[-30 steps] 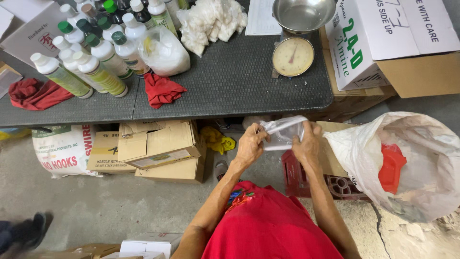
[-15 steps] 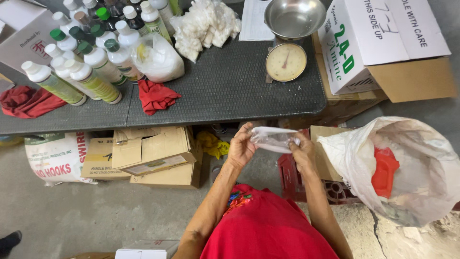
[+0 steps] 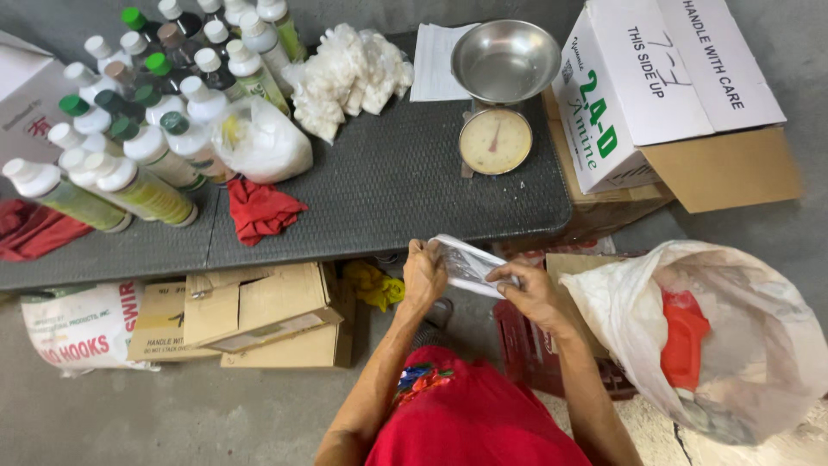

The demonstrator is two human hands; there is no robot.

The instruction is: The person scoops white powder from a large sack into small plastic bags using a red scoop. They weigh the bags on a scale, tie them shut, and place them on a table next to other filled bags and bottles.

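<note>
Both hands, the left hand [image 3: 424, 274] and right hand [image 3: 533, 293], pinch a small clear plastic bag [image 3: 470, 265] just off the table's edge [image 3: 388, 237]. Straight beyond the grip the dark tabletop lies bare up to the weighing scale [image 3: 495, 138]. Left of that stretch, a red rag [image 3: 260, 209] and crowded bottles [image 3: 138, 138] block passage. Right of the grip a big white sack [image 3: 759, 345] crowds close; below-left, cardboard boxes [image 3: 259, 315] fill the floor.

A stockroom or packing workshop: capped bottles [image 3: 129, 164], a weighing scale [image 3: 496, 138], cardboard cartons [image 3: 259, 315].
</note>
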